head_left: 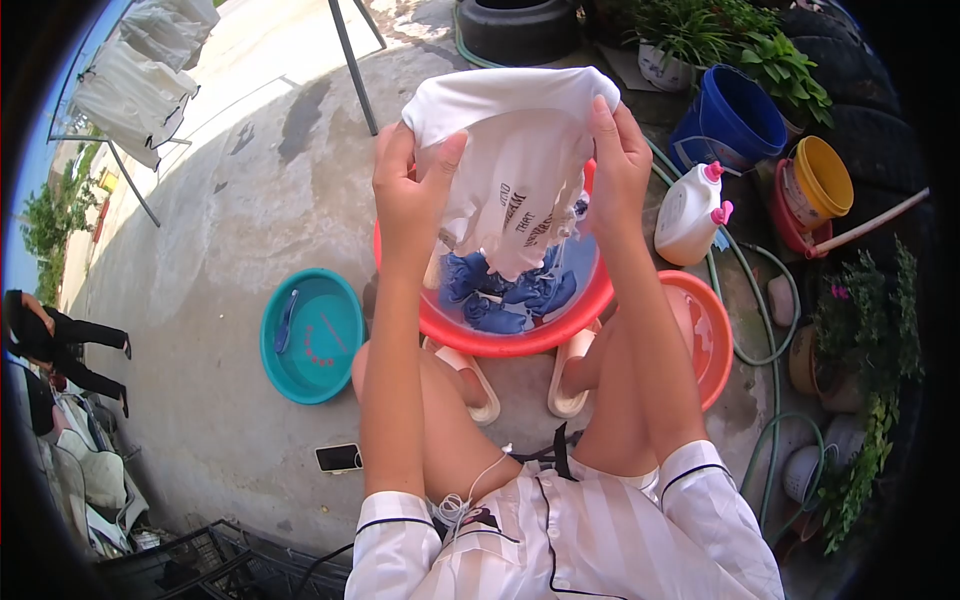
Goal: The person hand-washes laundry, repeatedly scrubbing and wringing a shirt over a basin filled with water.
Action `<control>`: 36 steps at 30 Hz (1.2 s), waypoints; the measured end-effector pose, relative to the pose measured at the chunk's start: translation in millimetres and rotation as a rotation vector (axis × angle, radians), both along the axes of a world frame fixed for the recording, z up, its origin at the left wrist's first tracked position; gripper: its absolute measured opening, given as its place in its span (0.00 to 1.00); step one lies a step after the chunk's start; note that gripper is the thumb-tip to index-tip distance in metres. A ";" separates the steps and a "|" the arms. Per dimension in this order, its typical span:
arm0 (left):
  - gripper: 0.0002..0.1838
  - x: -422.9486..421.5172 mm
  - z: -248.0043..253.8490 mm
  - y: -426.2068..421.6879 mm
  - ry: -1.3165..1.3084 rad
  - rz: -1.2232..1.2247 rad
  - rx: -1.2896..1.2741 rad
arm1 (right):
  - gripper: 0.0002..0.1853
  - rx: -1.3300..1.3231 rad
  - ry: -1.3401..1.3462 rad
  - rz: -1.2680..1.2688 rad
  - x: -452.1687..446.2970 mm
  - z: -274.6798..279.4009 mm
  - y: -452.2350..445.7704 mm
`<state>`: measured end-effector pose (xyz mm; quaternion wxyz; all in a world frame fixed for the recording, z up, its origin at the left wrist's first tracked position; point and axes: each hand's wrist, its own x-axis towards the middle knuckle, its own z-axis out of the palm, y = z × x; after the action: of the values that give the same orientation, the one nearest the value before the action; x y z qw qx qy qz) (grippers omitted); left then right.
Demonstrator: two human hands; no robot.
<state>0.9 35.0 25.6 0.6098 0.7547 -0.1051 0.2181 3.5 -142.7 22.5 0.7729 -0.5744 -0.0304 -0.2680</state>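
A wet white garment with dark printed lettering is stretched between my hands, its lower part hanging bunched. My left hand grips its left edge, thumb in front. At the right edge, my right hand pinches the cloth between thumb and fingers. Both hands are raised over a red basin between my feet. In the basin's water lie blue cloths, partly hidden behind the white garment.
A teal basin holding a blue brush stands left, near a phone. Right are an orange basin, a white jug, a green hose, a blue bucket and plants. Another person is far left.
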 end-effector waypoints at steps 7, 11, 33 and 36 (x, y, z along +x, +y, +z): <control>0.33 -5.8 -2.5 -9.4 0.062 -0.193 -0.005 | 0.33 -0.372 -0.034 0.095 8.6 -13.6 1.7; 0.28 -4.0 6.2 -2.3 0.096 -0.286 -0.268 | 0.37 -0.602 0.110 0.104 1.6 -10.2 -3.9; 0.08 0.1 -12.6 29.5 0.369 -0.286 0.402 | 0.27 -1.172 0.525 0.584 7.0 -40.5 -65.3; 0.09 3.7 -18.8 32.9 0.148 -0.269 0.446 | 0.21 -1.294 0.514 0.471 11.8 -38.7 -64.5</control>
<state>4.6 67.8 6.8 0.4579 0.8635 -0.2052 0.0508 15.4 -207.2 -16.2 0.2990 -0.9387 -0.1228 0.1199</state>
